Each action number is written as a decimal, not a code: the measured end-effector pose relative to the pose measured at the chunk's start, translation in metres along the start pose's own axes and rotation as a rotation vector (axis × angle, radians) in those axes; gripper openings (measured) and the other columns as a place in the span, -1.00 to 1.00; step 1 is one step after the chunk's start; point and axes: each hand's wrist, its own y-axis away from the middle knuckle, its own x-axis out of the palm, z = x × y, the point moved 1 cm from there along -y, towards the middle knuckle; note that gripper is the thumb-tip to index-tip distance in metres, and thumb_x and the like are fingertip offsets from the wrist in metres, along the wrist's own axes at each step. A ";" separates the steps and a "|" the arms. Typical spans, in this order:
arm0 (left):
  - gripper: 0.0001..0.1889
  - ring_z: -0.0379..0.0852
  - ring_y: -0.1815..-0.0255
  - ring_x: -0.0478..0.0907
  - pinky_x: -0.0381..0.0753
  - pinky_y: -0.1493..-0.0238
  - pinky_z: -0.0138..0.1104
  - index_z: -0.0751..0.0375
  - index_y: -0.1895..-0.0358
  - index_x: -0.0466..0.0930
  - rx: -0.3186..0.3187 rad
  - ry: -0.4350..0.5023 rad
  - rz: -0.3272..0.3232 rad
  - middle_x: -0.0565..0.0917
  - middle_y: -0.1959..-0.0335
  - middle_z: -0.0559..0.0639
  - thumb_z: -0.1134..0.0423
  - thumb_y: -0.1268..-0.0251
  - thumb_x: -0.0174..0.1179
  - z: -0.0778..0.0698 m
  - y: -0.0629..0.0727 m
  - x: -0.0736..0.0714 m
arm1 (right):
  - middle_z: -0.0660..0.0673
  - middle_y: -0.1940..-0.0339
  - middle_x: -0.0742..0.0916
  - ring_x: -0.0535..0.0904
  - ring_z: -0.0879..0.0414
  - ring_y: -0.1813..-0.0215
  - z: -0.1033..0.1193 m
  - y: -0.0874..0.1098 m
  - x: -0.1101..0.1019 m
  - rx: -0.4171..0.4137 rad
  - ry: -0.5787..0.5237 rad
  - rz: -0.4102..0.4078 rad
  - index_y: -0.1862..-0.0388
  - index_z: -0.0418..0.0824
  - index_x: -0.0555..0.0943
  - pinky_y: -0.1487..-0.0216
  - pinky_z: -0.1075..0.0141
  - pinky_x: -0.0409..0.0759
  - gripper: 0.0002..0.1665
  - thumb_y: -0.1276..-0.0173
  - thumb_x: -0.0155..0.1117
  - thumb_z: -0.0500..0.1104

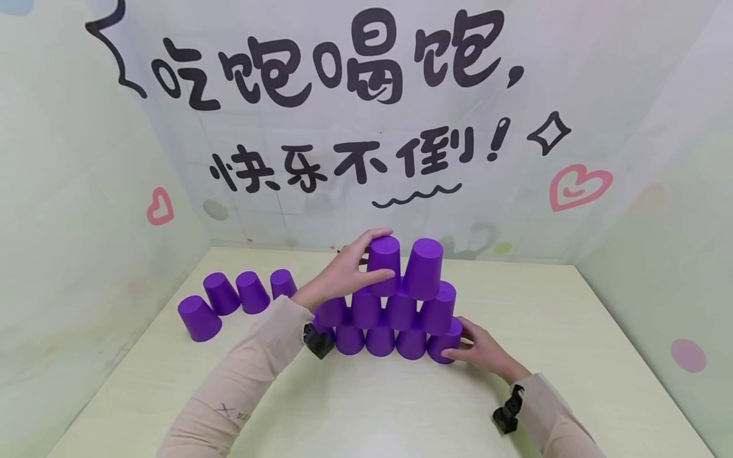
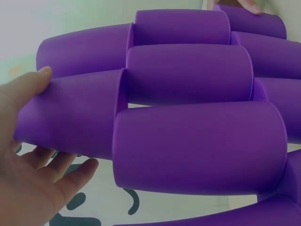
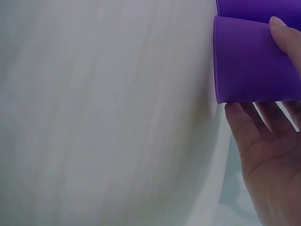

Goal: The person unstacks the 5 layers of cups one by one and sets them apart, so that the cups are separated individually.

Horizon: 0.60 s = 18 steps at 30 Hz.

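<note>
Head: two top cups (image 1: 424,270); left grip (image 1: 347,267) holds one, right grip (image 1: 483,350) one bottom cup (image 1: 445,337)

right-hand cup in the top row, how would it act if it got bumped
The right-hand top cup would probably slide or tip readily, as it stands rim-down bridging two cups below. It is likely light for its size, since its edge looks thin in the left wrist view. Its round, tapered side suggests it might roll in a curve if it fell.
</note>
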 end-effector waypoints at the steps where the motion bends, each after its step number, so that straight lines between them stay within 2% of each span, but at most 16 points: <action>1: -0.35 0.03 -0.05 0.41 0.44 -0.04 -0.22 0.27 -0.28 0.09 -0.004 0.005 0.002 0.36 -0.13 0.20 0.33 -0.13 0.18 -0.004 0.001 0.000 | -0.24 -0.04 0.51 0.43 -0.14 -0.04 0.000 0.000 0.000 0.001 0.001 -0.001 -0.18 -0.27 0.30 0.02 0.40 0.48 -0.30 -0.07 0.34 -0.15; 4: -0.37 0.07 -0.07 0.38 0.43 -0.05 -0.19 0.33 -0.27 0.09 -0.015 0.013 0.005 0.35 -0.13 0.25 0.38 -0.14 0.16 -0.016 0.004 -0.001 | -0.25 -0.04 0.51 0.43 -0.15 -0.04 -0.001 0.000 0.000 0.003 0.009 -0.003 -0.18 -0.27 0.30 0.02 0.39 0.48 -0.30 -0.07 0.34 -0.14; 9: -0.37 0.08 -0.08 0.37 0.44 -0.04 -0.18 0.34 -0.27 0.09 -0.022 0.018 -0.001 0.35 -0.12 0.26 0.40 -0.13 0.15 -0.018 0.004 0.000 | -0.25 -0.03 0.51 0.43 -0.16 -0.04 -0.002 0.000 0.000 0.005 0.015 -0.005 -0.18 -0.28 0.30 0.02 0.39 0.48 -0.29 -0.07 0.34 -0.14; 16: -0.32 0.00 -0.07 0.39 0.45 -0.02 -0.20 0.15 -0.29 0.09 -0.009 0.017 -0.020 0.36 -0.13 0.14 0.28 -0.11 0.21 0.009 -0.003 0.004 | -0.26 -0.03 0.51 0.43 -0.16 -0.04 -0.001 0.000 0.000 0.005 0.013 -0.006 -0.18 -0.29 0.30 0.02 0.41 0.47 -0.29 -0.06 0.35 -0.14; 18: -0.32 -0.04 -0.06 0.40 0.47 -0.01 -0.22 0.12 -0.29 0.10 -0.002 0.013 -0.029 0.38 -0.12 0.11 0.24 -0.10 0.22 0.010 -0.003 0.003 | -0.26 -0.03 0.51 0.43 -0.16 -0.04 -0.001 0.000 0.000 0.005 0.015 -0.005 -0.18 -0.29 0.30 0.02 0.41 0.47 -0.28 -0.06 0.35 -0.14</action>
